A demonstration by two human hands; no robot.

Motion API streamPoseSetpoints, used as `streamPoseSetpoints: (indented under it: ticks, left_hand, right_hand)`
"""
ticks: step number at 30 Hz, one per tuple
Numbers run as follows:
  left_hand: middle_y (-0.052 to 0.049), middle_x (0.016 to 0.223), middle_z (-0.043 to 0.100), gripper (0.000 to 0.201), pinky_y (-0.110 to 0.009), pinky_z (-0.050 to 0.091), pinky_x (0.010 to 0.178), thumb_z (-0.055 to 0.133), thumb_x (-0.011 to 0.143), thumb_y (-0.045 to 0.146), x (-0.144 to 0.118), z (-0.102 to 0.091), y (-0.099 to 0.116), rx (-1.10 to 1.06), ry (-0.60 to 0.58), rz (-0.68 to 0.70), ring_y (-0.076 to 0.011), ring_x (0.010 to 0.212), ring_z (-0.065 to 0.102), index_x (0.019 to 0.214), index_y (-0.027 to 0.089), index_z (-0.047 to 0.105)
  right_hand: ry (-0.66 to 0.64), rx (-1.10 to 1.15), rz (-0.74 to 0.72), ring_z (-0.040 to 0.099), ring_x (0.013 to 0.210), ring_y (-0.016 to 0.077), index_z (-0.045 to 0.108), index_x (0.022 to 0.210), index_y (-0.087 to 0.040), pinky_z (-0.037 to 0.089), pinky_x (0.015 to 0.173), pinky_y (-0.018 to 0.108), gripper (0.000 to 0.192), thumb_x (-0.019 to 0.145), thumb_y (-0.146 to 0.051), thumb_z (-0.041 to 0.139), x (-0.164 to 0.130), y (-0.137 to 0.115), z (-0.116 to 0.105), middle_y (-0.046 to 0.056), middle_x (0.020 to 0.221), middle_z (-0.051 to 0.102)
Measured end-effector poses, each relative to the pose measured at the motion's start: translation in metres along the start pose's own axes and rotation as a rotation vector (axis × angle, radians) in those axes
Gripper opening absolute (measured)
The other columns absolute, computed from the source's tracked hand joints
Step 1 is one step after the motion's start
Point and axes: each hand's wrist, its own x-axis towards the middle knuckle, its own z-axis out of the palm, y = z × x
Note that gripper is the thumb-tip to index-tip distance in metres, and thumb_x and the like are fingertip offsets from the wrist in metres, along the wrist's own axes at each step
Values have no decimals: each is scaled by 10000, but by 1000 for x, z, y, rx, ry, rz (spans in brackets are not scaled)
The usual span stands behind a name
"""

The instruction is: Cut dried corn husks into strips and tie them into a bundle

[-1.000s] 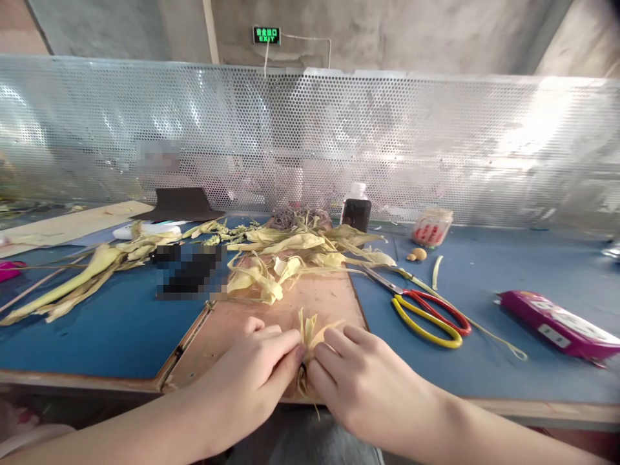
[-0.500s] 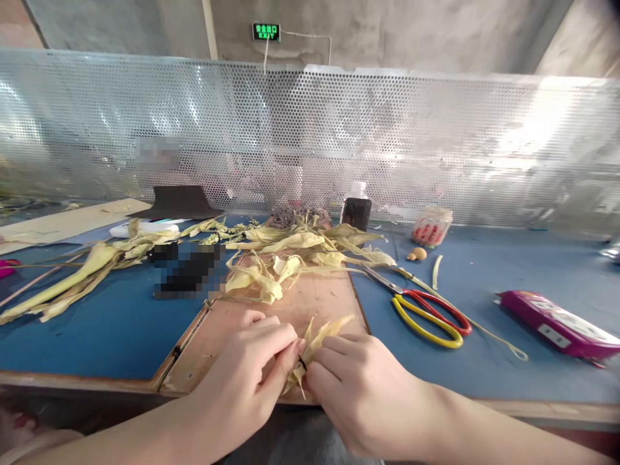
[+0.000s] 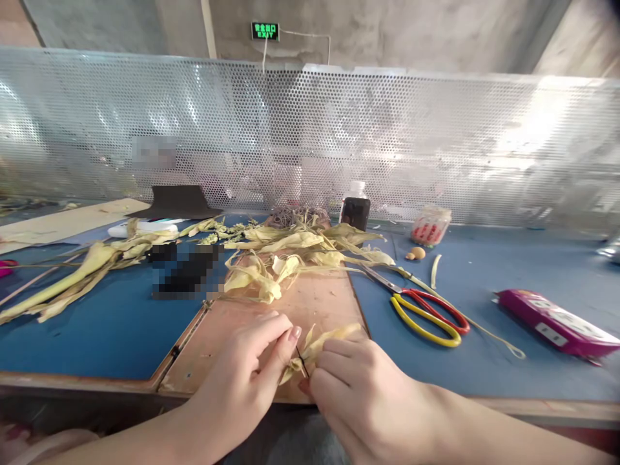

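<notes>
Pale yellow dried corn-husk strips (image 3: 320, 342), bundled small, sit low in the frame's centre over the near edge of the brown wooden board (image 3: 320, 300), pinched between your left hand (image 3: 242, 381) and right hand (image 3: 358, 394), both closed on them around a thin dark tie. Pull unevenly and the brittle strips may tear or slip free off the edge.

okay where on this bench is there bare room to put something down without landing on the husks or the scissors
Bare blue mat lies between the scissors and the purple case, and again front left, below the long husks. The board's far end is heaped with husk pile; both hands crowd its near edge.
</notes>
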Motion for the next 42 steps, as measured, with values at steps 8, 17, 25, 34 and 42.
streamPoseSetpoints:
  ticks: [8, 17, 25, 34, 42]
  left_hand:
    - [9, 693, 541, 263, -266, 388, 678, 388, 933, 230, -1, 5, -14, 168, -45, 182, -130, 688, 494, 694, 182, 486]
    - [29, 902, 690, 125, -235, 444, 763, 571, 856, 160, -5, 1, -17, 140, 8, 352, -113, 815, 601, 904, 236, 658]
    - [-7, 955, 695, 250, -281, 467, 808, 629, 796, 80, -18, 3, -13, 245, 182, 577, -135, 833, 608, 1009, 208, 649]
    - [-17, 934, 707, 230, -247, 509, 761, 600, 811, 67, -8, 9, -10, 54, 117, 549, -131, 824, 625, 986, 203, 661]
    - [14, 821, 708, 103, -233, 509, 724, 597, 831, 242, 1, 10, -5, -227, -182, -36, -140, 782, 645, 786, 226, 688]
  right_hand:
    - [-158, -119, 50, 408, 593, 156, 552, 724, -159, 306, 504, 295, 147, 833, -93, 478, -15, 8, 6, 27, 695, 555]
    - [-88, 399, 559, 549, 745, 120, 606, 833, -184, 422, 668, 214, 162, 925, -189, 472, -23, 10, 0, 5, 809, 620]
    - [42, 857, 1033, 449, 571, 88, 580, 701, -175, 363, 524, 193, 283, 892, -364, 493, -20, -2, -5, -28, 625, 529]
    - [149, 543, 868, 465, 572, 86, 580, 648, -163, 365, 527, 193, 161, 804, -128, 554, -10, -5, 2, -15, 655, 528]
    - [198, 311, 691, 522, 588, 101, 601, 733, -166, 431, 541, 200, 142, 812, -65, 538, -23, -2, 20, 6, 704, 555]
